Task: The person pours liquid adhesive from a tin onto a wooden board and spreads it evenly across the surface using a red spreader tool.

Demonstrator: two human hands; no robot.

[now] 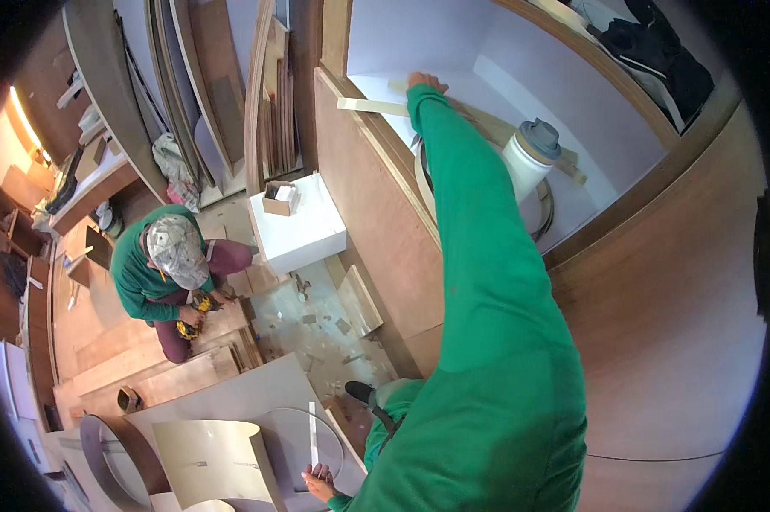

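Note:
My left hand point(321, 483), low in the head view, is closed on a narrow white strip point(313, 435) that points upward. My right arm, in a green sleeve, stretches far up to a white-lined shelf compartment point(496, 94). There my right hand point(427, 81) has its fingers curled; what they hold, if anything, is hidden. Close beside that hand, a pale flat strip point(374, 107) sticks out over the compartment's wooden edge. A white container with a grey lid point(528, 162) stands to the right of my forearm. Near it lies a longer tan strip point(496, 125), partly covered by my sleeve.
A co-worker point(167, 264) in green kneels at the left with a yellow power tool point(195, 314) by wooden boards. A white box point(299, 224) carries a small open carton point(279, 197). Offcuts litter the floor point(316, 328). A curved cream panel point(214, 461) stands near my left hand.

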